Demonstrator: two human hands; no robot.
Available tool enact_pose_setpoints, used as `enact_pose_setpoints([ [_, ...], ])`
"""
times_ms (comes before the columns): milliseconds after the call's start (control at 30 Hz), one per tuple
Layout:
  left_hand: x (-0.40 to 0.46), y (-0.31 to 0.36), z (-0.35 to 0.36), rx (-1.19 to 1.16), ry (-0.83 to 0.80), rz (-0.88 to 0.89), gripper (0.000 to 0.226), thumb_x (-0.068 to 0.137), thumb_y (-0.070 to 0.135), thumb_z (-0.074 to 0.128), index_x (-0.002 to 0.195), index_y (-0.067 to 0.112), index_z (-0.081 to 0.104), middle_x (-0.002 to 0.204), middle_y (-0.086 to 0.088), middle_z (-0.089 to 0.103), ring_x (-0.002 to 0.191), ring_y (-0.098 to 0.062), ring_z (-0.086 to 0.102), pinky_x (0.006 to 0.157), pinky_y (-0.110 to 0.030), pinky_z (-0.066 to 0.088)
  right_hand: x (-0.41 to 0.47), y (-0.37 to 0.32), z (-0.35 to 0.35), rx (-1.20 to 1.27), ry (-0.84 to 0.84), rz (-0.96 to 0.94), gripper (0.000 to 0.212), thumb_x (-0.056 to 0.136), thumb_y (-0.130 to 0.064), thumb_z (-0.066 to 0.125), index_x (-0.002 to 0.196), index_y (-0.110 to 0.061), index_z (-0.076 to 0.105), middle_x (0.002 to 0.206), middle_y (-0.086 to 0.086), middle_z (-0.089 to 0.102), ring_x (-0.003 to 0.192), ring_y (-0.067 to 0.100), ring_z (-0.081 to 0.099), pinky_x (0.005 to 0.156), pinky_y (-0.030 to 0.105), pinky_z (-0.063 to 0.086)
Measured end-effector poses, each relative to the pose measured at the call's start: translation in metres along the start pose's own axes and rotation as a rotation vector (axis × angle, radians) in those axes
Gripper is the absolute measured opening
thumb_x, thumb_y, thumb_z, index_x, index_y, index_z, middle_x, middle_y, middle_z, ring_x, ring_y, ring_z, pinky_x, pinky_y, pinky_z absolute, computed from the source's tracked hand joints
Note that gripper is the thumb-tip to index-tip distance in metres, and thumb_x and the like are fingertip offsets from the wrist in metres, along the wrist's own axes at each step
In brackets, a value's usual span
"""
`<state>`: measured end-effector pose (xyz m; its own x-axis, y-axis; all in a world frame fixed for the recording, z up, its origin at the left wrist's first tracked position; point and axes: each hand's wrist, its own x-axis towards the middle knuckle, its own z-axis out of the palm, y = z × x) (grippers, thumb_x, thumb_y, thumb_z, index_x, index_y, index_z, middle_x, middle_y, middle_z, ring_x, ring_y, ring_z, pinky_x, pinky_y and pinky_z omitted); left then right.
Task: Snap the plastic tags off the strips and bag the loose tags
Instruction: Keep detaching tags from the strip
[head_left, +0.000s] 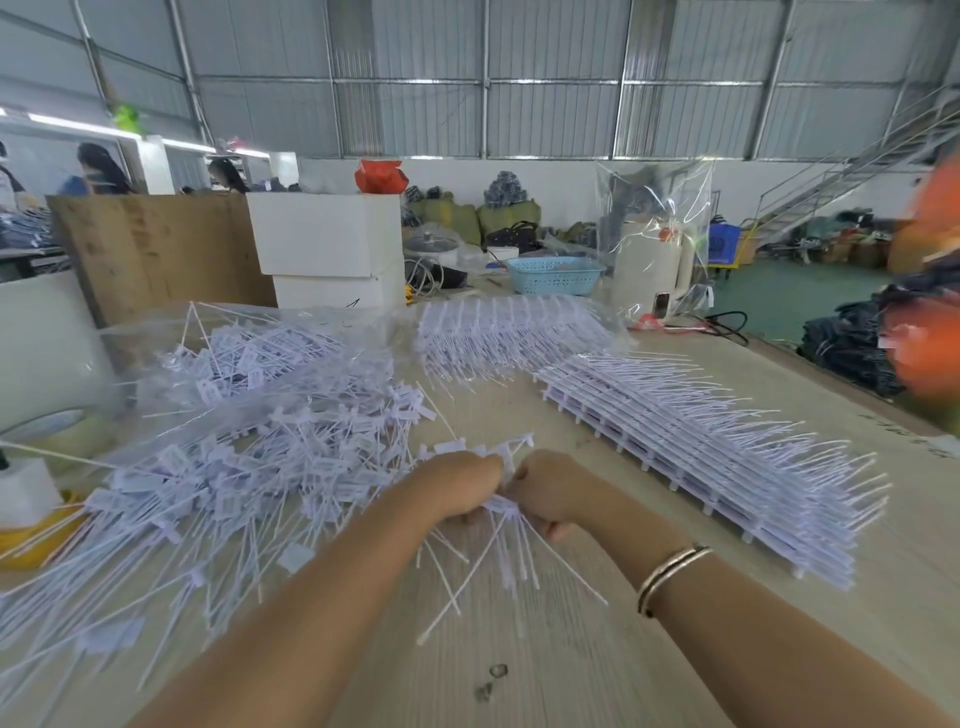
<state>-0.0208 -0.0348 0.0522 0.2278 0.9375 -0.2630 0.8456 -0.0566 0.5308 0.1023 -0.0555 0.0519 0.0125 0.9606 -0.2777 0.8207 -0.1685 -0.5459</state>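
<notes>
both hands, left (462, 486) and right (550, 491), grip one strip (511, 457) (loose tags (249, 467) heaped left).

Background of a workshop. White boxes (326, 236) are standing stacked at the far edge of the counter (571, 649), with a red bag (378, 175) sitting on top. A blue basket (555, 274) is resting to their right, beside a cream kettle (650, 265) that is standing partly under clear plastic. A brown board (156, 249) is leaning at left. Metal stairs (862, 171) are rising at far right, above piled dark cloth (852, 343).
</notes>
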Motion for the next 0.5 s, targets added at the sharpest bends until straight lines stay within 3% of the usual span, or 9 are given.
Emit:
enact_pose_setpoints([
  [100,0.005,0.007,0.005,-0.036,-0.059,0.019,0.03,0.099,0.022,0.038,0.084,0.004,0.058,0.085,-0.02,0.061,0.073,-0.027,0.062,0.068,-0.035,0.051,-0.001,-0.009,0.004,0.179,-0.076,-0.012,0.026,0.096,-0.008,0.047,0.087,0.006,0.067,0.067,0.017,0.064,0.055,0.023,0.061,0.062,0.035,0.056],
  [200,0.007,0.005,0.009,-0.087,-0.008,0.02,0.042,0.098,0.034,0.035,0.098,0.003,0.063,0.075,-0.008,0.061,0.058,-0.016,0.057,0.056,-0.025,0.045,-0.004,-0.009,0.005,0.447,-0.108,-0.019,0.034,0.092,0.006,0.034,0.111,0.009,0.062,0.1,0.026,0.068,0.086,0.034,0.068,0.081,0.042,0.057],
  [367,0.005,-0.006,0.006,-0.122,0.182,0.009,0.042,0.089,0.036,0.055,0.117,0.005,0.052,0.087,-0.004,0.058,0.068,-0.012,0.054,0.05,-0.024,0.036,-0.006,-0.005,0.008,0.77,-0.12,-0.106,0.053,0.088,0.012,0.029,0.137,-0.002,0.044,0.119,0.025,0.061,0.091,0.032,0.066,0.082,0.037,0.057],
  [433,0.002,-0.009,0.001,-0.139,0.221,0.046,0.034,0.087,0.034,0.059,0.109,0.008,0.053,0.085,-0.003,0.058,0.068,-0.012,0.053,0.049,-0.024,0.035,-0.007,-0.005,0.008,0.796,-0.142,-0.13,0.055,0.089,0.011,0.033,0.141,-0.005,0.039,0.121,0.022,0.06,0.08,0.026,0.067,0.075,0.034,0.058],
  [500,-0.001,-0.013,-0.011,-0.155,0.242,0.072,0.021,0.088,0.03,0.059,0.096,0.01,0.057,0.076,-0.003,0.057,0.06,-0.012,0.052,0.049,-0.025,0.04,-0.006,-0.007,0.005,0.821,-0.141,-0.172,0.044,0.093,0.003,0.039,0.135,-0.008,0.047,0.116,0.017,0.063,0.074,0.022,0.065,0.073,0.033,0.058],
])
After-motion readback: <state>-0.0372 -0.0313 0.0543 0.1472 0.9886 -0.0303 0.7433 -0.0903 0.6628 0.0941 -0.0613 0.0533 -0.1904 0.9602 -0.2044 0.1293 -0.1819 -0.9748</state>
